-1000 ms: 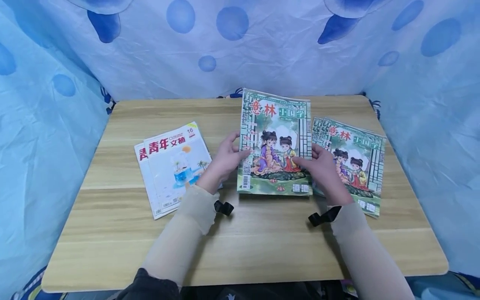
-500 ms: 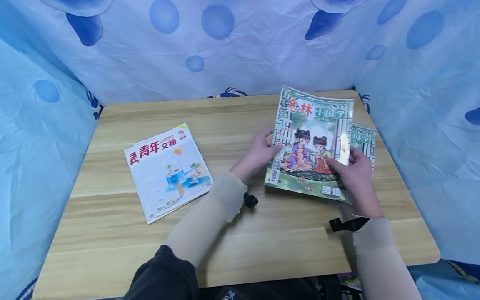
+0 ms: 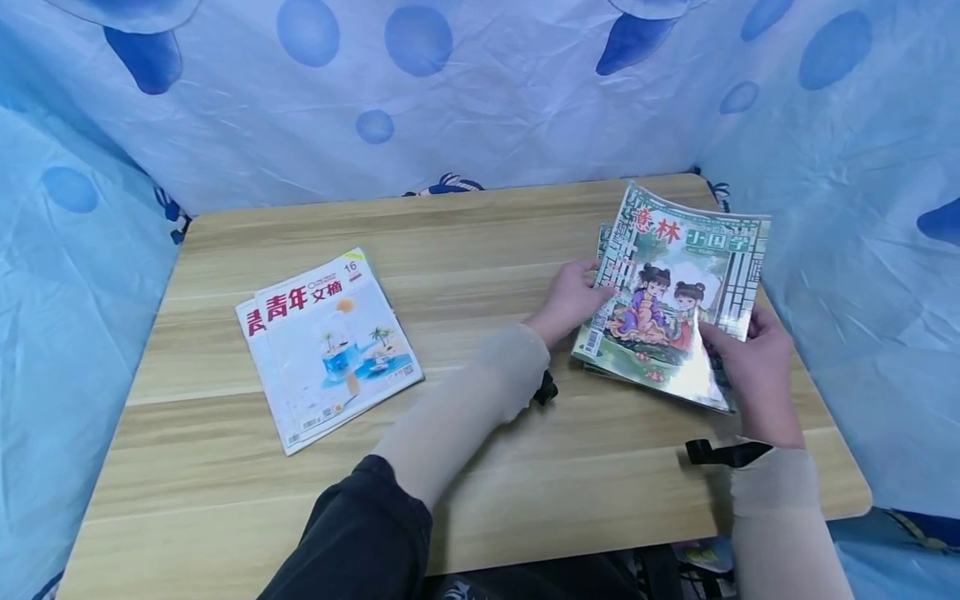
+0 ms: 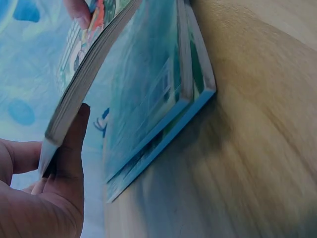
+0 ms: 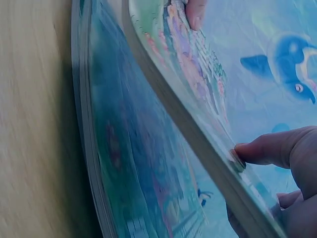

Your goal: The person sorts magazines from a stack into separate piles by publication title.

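Both hands hold a green-covered magazine (image 3: 667, 308) with two cartoon children on its front. My left hand (image 3: 572, 300) pinches its spine edge, thumb on the cover and fingers underneath. At the opposite edge my right hand (image 3: 757, 379) grips it, thumb (image 5: 267, 147) pressed on the glossy cover. The magazine is tilted above a small stack of similar green magazines (image 4: 148, 104) lying on the table, with a gap between them in both wrist views. From the head view the held magazine hides nearly all of that stack.
Two overlapping white magazines (image 3: 330, 350) with red titles lie on the left of the wooden table (image 3: 465, 242). Blue patterned curtains (image 3: 480, 117) enclose the back and sides. A black strap (image 3: 727, 452) sits on the right wrist.
Both hands have carried the green magazine rightward, from mid-table to over the green stack. The head view has shifted a little. The white magazines stay in place.
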Motion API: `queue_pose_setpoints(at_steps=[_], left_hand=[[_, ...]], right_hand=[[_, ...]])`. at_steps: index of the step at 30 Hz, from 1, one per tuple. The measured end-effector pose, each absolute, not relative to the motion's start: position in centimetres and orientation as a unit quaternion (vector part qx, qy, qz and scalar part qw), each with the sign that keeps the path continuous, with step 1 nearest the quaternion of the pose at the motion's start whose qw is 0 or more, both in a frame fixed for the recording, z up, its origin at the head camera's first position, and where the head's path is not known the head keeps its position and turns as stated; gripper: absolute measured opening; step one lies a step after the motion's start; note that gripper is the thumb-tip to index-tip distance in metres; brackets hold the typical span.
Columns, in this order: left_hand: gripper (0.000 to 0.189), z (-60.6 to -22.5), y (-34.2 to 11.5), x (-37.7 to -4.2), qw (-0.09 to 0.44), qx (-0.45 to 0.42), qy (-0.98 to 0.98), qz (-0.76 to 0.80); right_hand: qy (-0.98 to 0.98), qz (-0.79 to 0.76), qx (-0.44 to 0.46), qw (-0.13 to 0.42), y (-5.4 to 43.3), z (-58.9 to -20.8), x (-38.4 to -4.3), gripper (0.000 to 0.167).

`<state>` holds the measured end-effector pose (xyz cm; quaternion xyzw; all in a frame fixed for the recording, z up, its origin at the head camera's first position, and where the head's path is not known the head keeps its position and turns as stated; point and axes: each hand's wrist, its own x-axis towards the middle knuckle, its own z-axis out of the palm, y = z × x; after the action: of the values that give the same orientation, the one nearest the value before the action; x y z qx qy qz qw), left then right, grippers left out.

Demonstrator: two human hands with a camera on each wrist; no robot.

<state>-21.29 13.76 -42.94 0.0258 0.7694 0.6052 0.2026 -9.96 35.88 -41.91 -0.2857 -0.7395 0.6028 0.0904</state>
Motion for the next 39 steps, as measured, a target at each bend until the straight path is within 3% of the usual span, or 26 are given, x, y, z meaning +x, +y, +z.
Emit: queue_pose_setpoints(at_steps=[5, 10, 21, 24, 29, 39], left_hand=[[0.056, -43.3, 15.0, -21.3, 0.197, 0.042, 0.798, 0.568], [0.06, -43.6, 16.0, -21.3, 0.224, 0.047, 0.807, 0.544], [0.068, -45.0, 17.0, -21.7, 0.225, 0.11, 0.86, 0.444], [0.058, -45.0, 17.1, -21.6, 0.206, 0.133, 0.877, 0.412], [0.017, -44.7, 17.1, -21.4, 0.193, 0.166, 0.897, 0.361], [0.009, -44.1, 17.0, -21.1, 0.184, 0.189, 0.914, 0.308]], right_hand=[[-0.735, 0.603, -0.295, 0.094, 36.8, -42.2, -9.5, 0.067], [-0.742, 0.59, -0.307, 0.085, 37.6, -42.6, -9.2, 0.063], [-0.796, 0.495, -0.349, 0.017, 38.9, -43.7, -9.5, 0.067], [-0.801, 0.489, -0.346, 0.009, 39.0, -44.0, -9.5, 0.067], [-0.819, 0.465, -0.337, 0.005, 39.2, -44.3, -9.2, 0.067], [-0.859, 0.396, -0.323, -0.003, 39.3, -44.4, -9.1, 0.076]])
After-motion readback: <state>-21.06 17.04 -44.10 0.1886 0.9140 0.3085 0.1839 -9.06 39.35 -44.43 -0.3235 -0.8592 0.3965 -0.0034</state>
